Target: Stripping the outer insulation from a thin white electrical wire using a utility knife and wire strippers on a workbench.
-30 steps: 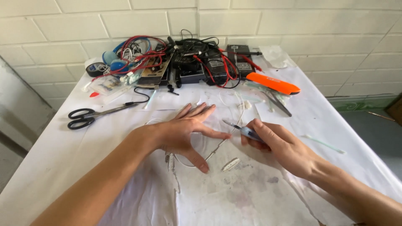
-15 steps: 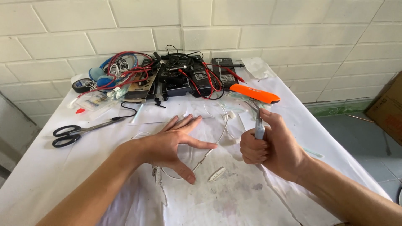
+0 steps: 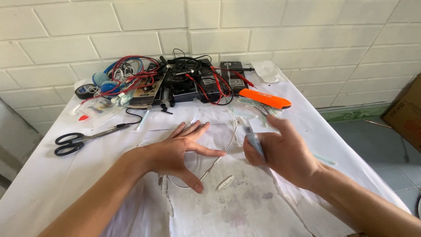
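Under my flat left hand (image 3: 177, 153) a thin white wire (image 3: 219, 156) lies on the paper-covered table (image 3: 39, 184), curving in a loose loop from beneath my palm out toward the far edge, near the table's middle. My fingers spread over it and press it down. In my right hand (image 3: 285, 153) I grip a slim grey pen-shaped tool (image 3: 253, 139), blurred, held nearly upright with its tip pointing away from me, just beside the wire's far bend.
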